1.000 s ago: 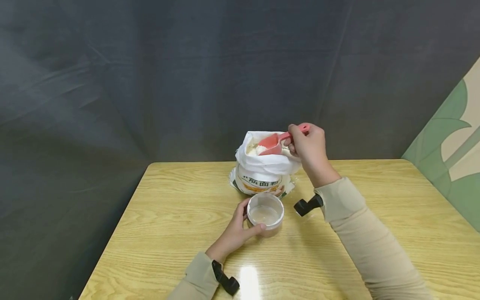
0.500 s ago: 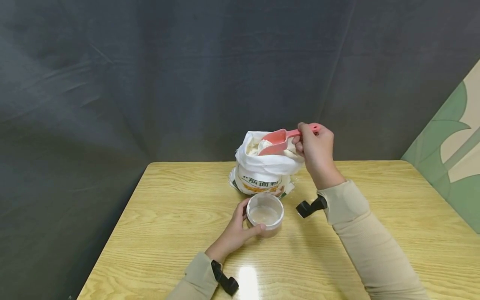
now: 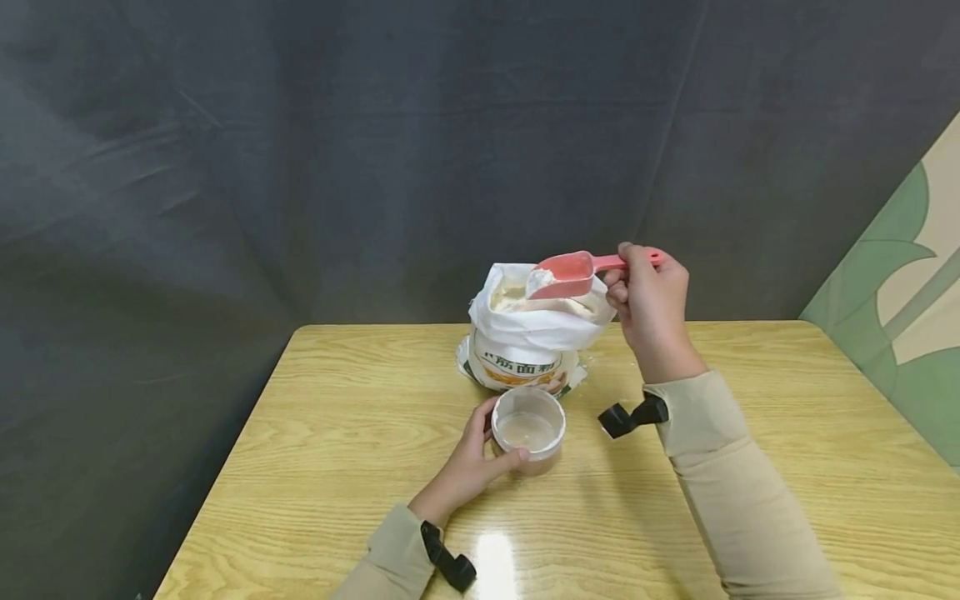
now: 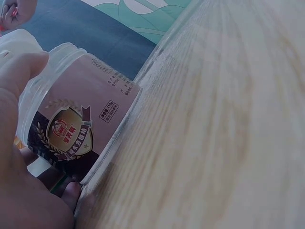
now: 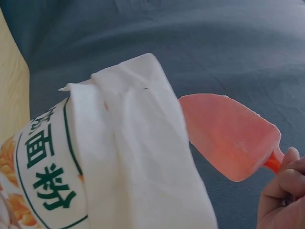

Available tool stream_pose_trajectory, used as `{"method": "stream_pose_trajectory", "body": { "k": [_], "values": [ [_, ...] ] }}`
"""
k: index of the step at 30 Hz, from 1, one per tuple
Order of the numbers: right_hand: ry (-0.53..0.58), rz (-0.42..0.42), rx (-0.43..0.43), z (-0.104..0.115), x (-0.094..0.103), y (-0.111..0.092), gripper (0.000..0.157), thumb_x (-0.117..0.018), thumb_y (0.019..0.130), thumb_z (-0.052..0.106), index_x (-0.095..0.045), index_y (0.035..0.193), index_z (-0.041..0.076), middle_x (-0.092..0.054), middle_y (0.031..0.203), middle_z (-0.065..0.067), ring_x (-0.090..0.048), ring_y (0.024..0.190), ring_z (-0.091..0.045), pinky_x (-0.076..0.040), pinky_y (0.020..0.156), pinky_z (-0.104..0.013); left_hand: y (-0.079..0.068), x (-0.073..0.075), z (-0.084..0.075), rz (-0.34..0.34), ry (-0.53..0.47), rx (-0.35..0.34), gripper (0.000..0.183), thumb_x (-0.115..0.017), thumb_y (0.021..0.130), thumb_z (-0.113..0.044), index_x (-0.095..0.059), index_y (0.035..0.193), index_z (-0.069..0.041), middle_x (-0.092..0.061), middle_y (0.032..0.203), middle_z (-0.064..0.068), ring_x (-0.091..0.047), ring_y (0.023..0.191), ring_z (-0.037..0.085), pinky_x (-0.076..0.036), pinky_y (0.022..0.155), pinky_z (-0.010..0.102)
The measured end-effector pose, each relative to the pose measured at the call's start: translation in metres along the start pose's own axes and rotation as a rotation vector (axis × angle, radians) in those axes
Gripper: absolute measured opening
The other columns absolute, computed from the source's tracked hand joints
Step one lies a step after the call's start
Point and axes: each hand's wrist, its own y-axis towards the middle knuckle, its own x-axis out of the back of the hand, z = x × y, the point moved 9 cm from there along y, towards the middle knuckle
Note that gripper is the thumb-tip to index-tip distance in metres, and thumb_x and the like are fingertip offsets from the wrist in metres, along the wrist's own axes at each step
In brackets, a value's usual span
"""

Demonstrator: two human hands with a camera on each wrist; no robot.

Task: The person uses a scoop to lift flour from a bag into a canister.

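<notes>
My right hand (image 3: pixel 654 292) grips the handle of a pink scoop (image 3: pixel 573 275) that carries white flour at its front end. In the head view the scoop overlaps the mouth of an open white flour bag (image 3: pixel 540 333), and in the right wrist view its bowl shows beyond the bag's folded top. Flour (image 3: pixel 513 298) is visible inside the bag. With thumb and fingers around its side, my left hand (image 3: pixel 468 462) holds a clear round plastic jar (image 3: pixel 528 429) on the table in front of the bag. A printed label (image 4: pixel 71 129) wraps the jar, and its top is uncovered.
The wooden table (image 3: pixel 337 433) ends at a dark curtain (image 3: pixel 420 167) behind the bag. A green leaf-patterned panel (image 3: pixel 915 333) stands at the right. A few white specks lie beside the bag's base.
My right hand has lifted the scoop up and rightward out of the bag, with flour in it. The left hand and the jar have stayed in place.
</notes>
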Motion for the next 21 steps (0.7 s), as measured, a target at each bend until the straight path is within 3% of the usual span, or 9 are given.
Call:
{"method": "stream_pose_trajectory", "body": {
  "k": [11, 17, 21],
  "values": [
    [0.138, -0.013, 0.012, 0.007, 0.011, -0.009, 0.029, -0.057, 0.102, 0.013, -0.053, 0.074, 0.006, -0.053, 0.055, -0.002, -0.038, 0.041, -0.009, -0.030, 0.038, -0.017, -0.001, 0.002, -0.001, 0.001, -0.006, -0.001, 0.087, -0.076, 0.092, -0.029, -0.023, 0.158, -0.010, -0.030, 0.159, 0.014, -0.031, 0.147, 0.031, -0.028, 0.120, 0.049],
    [0.267, -0.003, -0.020, 0.002, 0.017, -0.023, 0.030, -0.059, 0.101, 0.010, -0.050, 0.074, 0.005, -0.053, 0.055, -0.004, -0.037, 0.039, -0.008, -0.029, 0.038, -0.017, -0.002, 0.003, 0.000, 0.002, -0.006, -0.002, 0.087, -0.075, 0.092, -0.030, -0.023, 0.158, -0.009, -0.030, 0.159, 0.014, -0.031, 0.147, 0.031, -0.028, 0.120, 0.049],
    [0.294, -0.004, -0.016, 0.000, 0.021, -0.033, 0.033, -0.059, 0.102, 0.010, -0.049, 0.070, 0.006, -0.054, 0.055, -0.004, -0.037, 0.039, -0.008, -0.029, 0.038, -0.017, -0.002, 0.004, 0.001, -0.001, -0.008, -0.007, 0.087, -0.075, 0.092, -0.030, -0.023, 0.158, -0.010, -0.031, 0.158, 0.014, -0.032, 0.146, 0.031, -0.028, 0.120, 0.049]
  ]
}}
